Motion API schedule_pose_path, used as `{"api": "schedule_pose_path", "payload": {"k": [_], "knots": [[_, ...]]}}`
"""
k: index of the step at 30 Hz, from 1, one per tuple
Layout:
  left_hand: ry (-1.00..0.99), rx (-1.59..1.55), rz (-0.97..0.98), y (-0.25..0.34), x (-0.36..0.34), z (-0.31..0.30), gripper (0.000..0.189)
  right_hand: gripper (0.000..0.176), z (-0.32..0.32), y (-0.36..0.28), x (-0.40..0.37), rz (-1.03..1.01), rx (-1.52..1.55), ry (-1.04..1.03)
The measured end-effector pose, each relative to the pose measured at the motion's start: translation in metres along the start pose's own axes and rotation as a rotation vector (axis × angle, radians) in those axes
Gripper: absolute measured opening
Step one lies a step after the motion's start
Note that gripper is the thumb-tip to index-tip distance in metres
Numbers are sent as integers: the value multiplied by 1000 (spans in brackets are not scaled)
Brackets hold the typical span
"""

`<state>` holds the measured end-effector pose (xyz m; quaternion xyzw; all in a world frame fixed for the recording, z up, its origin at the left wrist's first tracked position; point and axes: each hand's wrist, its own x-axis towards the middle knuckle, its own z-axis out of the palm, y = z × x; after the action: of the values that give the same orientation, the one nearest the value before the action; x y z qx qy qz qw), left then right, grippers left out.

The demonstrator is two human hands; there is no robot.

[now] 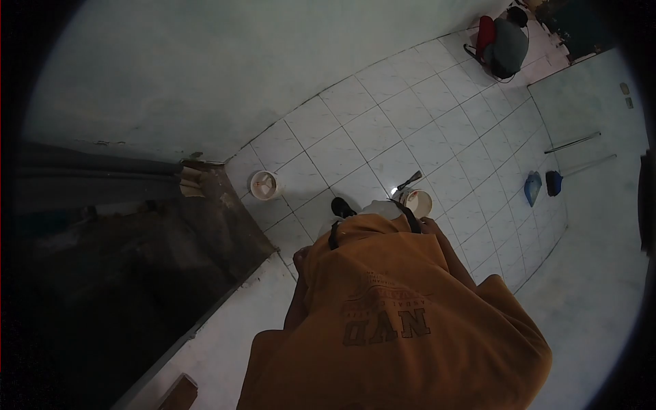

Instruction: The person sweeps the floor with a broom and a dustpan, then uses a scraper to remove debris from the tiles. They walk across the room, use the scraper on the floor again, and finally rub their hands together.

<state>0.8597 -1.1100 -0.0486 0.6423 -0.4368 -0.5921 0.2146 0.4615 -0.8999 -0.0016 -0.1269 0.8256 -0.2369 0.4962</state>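
I look straight down my orange shirt (pixel 396 328) at a white tiled floor (pixel 383 130). My left hand (pixel 301 257) hangs by my side, just past the shirt's edge, its fingers curled; nothing shows in it. My right hand (pixel 430 226) is mostly hidden by the shirt and sits right beside a white bucket (pixel 419 203). A trowel (pixel 409 181) sticks out of that bucket. My black shoe (pixel 342 206) stands on the tiles between the two hands.
A second white bucket (pixel 264 184) stands by the corner of a dark, untiled sunken area (pixel 137 273). Another person (pixel 506 44) crouches at the far end. Blue brush and dustpan (pixel 543 184) and two poles (pixel 572 142) lie near the right wall.
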Motion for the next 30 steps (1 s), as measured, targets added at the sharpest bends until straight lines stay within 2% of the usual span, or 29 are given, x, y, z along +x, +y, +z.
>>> {"api": "schedule_pose_path", "payload": {"k": [1, 6, 9, 11, 14, 16, 17, 18, 19, 20, 24, 30], "knots": [[-4, -5, -6, 6, -1, 0, 24, 48, 2, 1, -4, 12, 13, 8], [-34, 24, 6, 4, 5, 0, 23, 44, 18, 90, 16, 8, -114, -23], [-71, 89, 32, -14, 14, -5, 23, 39, 23, 101, 4, 9, -150, -35], [-144, 123, -21, -7, 12, -6, 20, 36, 25, 108, -2, 16, -192, -35], [-173, 122, 11, 8, 0, -4, 17, 32, 29, 119, -2, 92, -86, -35], [-203, 147, 18, 14, -1, -3, 16, 34, 30, 125, -2, -94, -106, -11], [-223, 162, 31, 17, 0, -2, 15, 34, 34, 144, 6, -92, -102, -12], [-220, 166, 32, 23, 1, 1, 15, 35, 43, 174, 21, -188, -84, 37], [-227, 192, 72, 27, 2, 3, 16, 36, 46, 170, 22, -286, -65, 83], [-234, 220, 112, 33, 2, 2, 16, 36, 48, 167, 19, -288, -58, 76], [-236, 207, 149, 8, 36, 8, 18, 36, 40, 146, 12, -201, -18, 72], [-372, 154, 134, 55, 55, 43, 17, 37, 16, 128, 19, -84, 76, 85]]}}
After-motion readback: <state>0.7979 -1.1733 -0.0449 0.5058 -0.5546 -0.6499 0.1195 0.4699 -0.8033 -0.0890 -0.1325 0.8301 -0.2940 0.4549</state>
